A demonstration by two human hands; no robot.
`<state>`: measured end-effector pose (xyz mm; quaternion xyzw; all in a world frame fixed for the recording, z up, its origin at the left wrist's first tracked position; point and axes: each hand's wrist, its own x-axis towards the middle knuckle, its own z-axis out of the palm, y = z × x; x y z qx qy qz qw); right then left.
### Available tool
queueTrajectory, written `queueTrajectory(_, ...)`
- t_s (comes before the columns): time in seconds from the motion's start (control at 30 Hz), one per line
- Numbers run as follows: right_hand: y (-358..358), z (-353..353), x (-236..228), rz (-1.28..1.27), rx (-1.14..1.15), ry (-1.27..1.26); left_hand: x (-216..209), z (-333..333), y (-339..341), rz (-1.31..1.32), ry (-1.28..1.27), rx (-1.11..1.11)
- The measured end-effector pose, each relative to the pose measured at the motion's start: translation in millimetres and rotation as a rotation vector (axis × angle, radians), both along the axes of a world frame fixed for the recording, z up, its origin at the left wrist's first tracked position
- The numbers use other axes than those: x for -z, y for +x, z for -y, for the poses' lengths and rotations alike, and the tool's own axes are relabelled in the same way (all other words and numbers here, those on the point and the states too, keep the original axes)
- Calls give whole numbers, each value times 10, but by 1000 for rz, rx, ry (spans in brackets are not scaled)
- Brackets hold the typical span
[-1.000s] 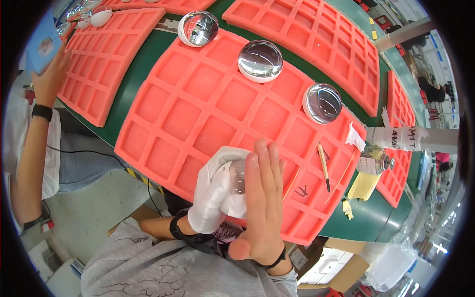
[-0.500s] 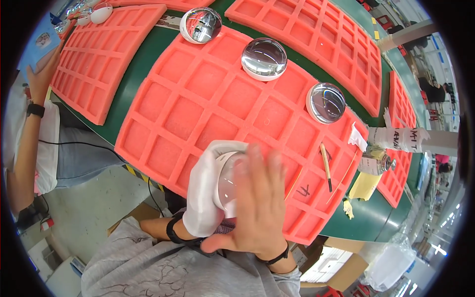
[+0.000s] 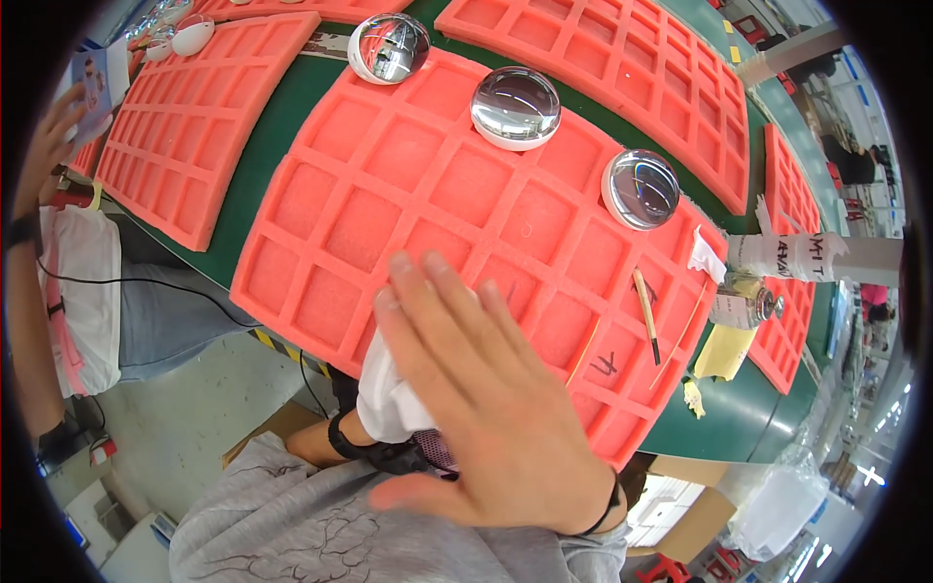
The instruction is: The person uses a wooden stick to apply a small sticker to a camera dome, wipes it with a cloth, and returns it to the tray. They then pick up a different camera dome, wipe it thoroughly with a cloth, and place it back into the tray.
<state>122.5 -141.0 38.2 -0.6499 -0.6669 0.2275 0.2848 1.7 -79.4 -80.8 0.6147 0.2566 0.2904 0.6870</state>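
My right hand (image 3: pixel 491 403) is stretched flat with its fingers together and its thumb apart, and it holds nothing. It passes over my left hand (image 3: pixel 394 396), which is covered in white cloth or a white glove. The clear glass dome that my left hand cradled a moment ago is hidden behind my right hand. Ahead, three clear glass domes with white bases rest on a red foam tray (image 3: pixel 364 228): a left one (image 3: pixel 389 48), a middle one (image 3: pixel 516 108) and a right one (image 3: pixel 640 188).
On the tray's right side lie a thin wooden stick with a dark tip (image 3: pixel 646 316) and a crumpled white tissue (image 3: pixel 706 257). A glass bottle (image 3: pixel 743 308) stands by a wrapped post (image 3: pixel 787 256). More foam trays (image 3: pixel 199 136) surround it. At left, a person's hand (image 3: pixel 56 126) holds a blue printed item.
My right hand has swept left and toward the camera across my left hand, covering the glass dome. The person at left has shifted the blue item.
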Motion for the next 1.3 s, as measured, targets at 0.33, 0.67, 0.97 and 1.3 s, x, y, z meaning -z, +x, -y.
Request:
queueTrajectory(0.33,286,57,331,-392,23,-16,-138,86,-123,188,-59,-64)
queueTrajectory(0.67,41,193,406,-247,193,74,-477,70,17,113,-457,26)
queueTrajectory(0.97,-278,301,571,244,290,303,-409,81,2,342,-874,-12)
queueTrajectory(1.3,-272,176,63,479,57,-30,-108,101,-4,448,-1186,113)
